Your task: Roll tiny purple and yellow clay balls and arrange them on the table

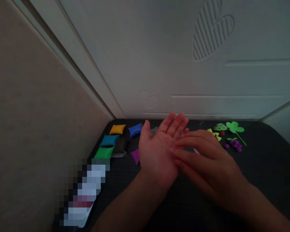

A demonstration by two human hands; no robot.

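My left hand [158, 153] is held palm up above the black table, its fingers stretched out and the thumb apart. No object shows on the visible part of its palm. From the right, my right hand [207, 161] reaches across with its back toward me. Its fingers are extended, and their tips touch the outer side of the left palm. Whatever lies under those fingertips is hidden. Behind the hands, a grey packet [154, 131], a purple packet [135, 157] and a small pink piece [196, 151] are partly covered.
Yellow [117, 129], blue [135, 130], teal [109, 140], black [120, 145] and green [103, 152] packets lie at left, near a blurred-out device [87, 193]. At right are a green clover shape [235, 127], purple grapes [235, 145], a mushroom shape [221, 128] and a yellow shape [217, 135]. A white panel [159, 64] stands behind.
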